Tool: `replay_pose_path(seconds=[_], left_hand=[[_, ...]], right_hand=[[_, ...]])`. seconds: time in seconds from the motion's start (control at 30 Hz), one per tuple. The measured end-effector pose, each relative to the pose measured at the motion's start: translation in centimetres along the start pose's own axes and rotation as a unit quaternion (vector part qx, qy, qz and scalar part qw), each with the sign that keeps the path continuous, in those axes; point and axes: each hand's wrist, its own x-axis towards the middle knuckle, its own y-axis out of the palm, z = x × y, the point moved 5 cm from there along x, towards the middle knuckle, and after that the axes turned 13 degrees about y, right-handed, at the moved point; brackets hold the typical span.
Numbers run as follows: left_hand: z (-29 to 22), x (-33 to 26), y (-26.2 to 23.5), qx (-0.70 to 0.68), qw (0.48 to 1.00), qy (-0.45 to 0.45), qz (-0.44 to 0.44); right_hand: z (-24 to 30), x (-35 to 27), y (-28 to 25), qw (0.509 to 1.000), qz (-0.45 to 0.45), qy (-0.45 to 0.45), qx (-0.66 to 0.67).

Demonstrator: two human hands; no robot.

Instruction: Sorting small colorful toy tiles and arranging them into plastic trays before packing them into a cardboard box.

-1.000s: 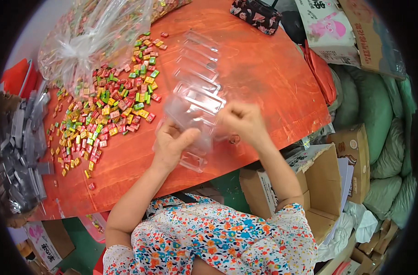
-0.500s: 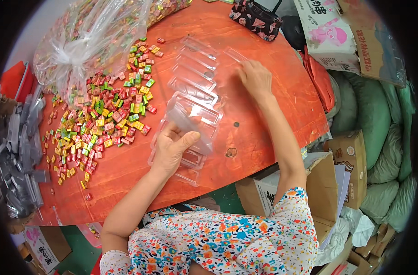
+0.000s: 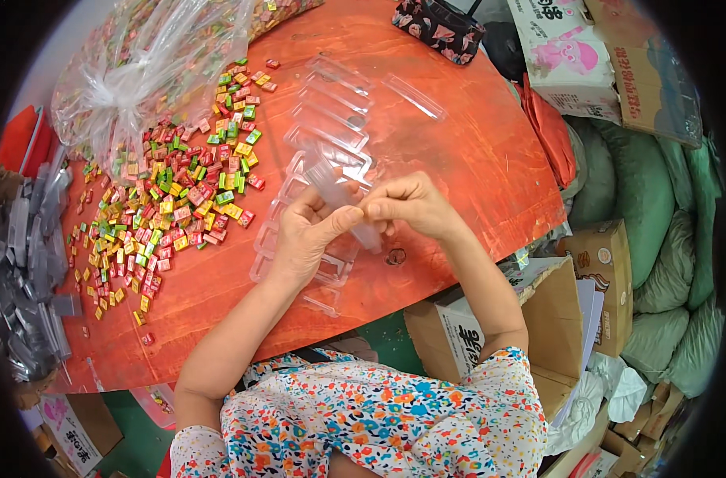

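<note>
So half a second back the right hand was stretched out to the far right side of the table near a loose clear lid; now it's pulled back in and meets the left hand over the near middle. Looks to me like both hands are now working one piece together, probably separating or fitting a clear tray from the stack.

Going left to right: a heap of grey metal-looking strips (image 3: pixel 30 263) sits at the far left edge, then the spread of small colourful wrapped candies (image 3: pixel 168 199) with a big clear plastic bag (image 3: pixel 132 72) of more beyond it. The left hand (image 3: pixel 307 231) is palm half-up, fingers curled, thumb stretched right and pinching a clear plastic tray (image 3: pixel 343 199) that tilts up off the stack of clear trays (image 3: pixel 315 159) lying on the round orange table (image 3: pixel 474 159). The right hand (image 3: pixel 407 205) is knuckles-up, fingertips bunched and closed on the same tray's right end, touching the left thumb. A single clear lid (image 3: pixel 414 95) lies farther right, and cardboard boxes (image 3: pixel 594 295) sit off the table's right edge.
</note>
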Motion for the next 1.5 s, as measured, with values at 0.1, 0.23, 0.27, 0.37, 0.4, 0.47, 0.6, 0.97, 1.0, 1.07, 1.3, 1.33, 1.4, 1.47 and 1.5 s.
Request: replay_pose_path(seconds=[0.1,0.23,0.27,0.37,0.4,0.47,0.6,0.97,1.0,1.07,1.3,1.33,1.4,1.47,1.5], left_hand=[[-0.3,0.0,0.0,0.006,1.0,-0.001,-0.031],[-0.3,-0.6,0.0,-0.005,0.999,-0.013,-0.046],[-0.1,-0.6,-0.1,-0.005,0.999,-0.013,-0.045],[0.3,-0.7,-0.4,-0.013,0.999,-0.016,-0.043],[0.3,-0.7,-0.4,-0.013,0.999,-0.011,-0.044],[0.0,-0.9,-0.8,-0.01,0.999,-0.004,-0.052],[0.2,-0.7,-1.0,-0.002,0.999,-0.001,-0.048],[0.4,-1.1,0.7,-0.028,1.0,0.001,-0.003],[0.3,-1.1,0.6,-0.022,0.999,0.011,-0.025],[0.2,-1.2,0.2,-0.015,0.999,0.021,-0.048],[0.0,-1.7,0.4,-0.024,0.999,-0.007,-0.044],[0.0,-1.8,0.1,-0.024,0.999,-0.007,-0.045],[-0.1,-1.8,-0.2,-0.019,0.998,-0.007,-0.056],[0.1,-1.9,-0.4,-0.017,0.998,-0.011,-0.062],[0.1,-1.8,-0.2,-0.025,0.998,-0.008,-0.056]], right_hand=[[2.2,0.7,-3.7,0.943,-0.194,-0.124,-0.241],[2.6,3.4,-8.0,0.522,-0.455,-0.169,-0.701],[1.9,4.4,-9.4,0.521,-0.455,-0.169,-0.702],[1.5,5.4,-9.9,0.491,-0.454,-0.172,-0.724],[1.6,4.4,-9.5,0.54,-0.453,-0.215,-0.676],[2.8,2.5,-6.5,0.705,-0.402,-0.252,-0.528],[0.1,1.1,0.2,0.96,-0.083,-0.186,-0.192],[-1.0,-1.3,0.8,0.999,-0.029,0.03,0.018],[-0.9,-1.0,0.5,0.999,-0.027,0.03,0.017],[1.7,-1.4,-2.1,0.905,-0.312,-0.132,-0.256],[-0.3,2.8,-8.1,0.495,-0.446,-0.202,-0.718],[0.2,2.4,-7.5,0.521,-0.456,-0.217,-0.688],[1.4,1.1,-5.5,0.548,-0.462,-0.234,-0.657],[0.8,0.2,-3.2,0.876,-0.306,-0.166,-0.335],[-0.3,0.0,-1.8,0.94,-0.215,-0.123,-0.234]])
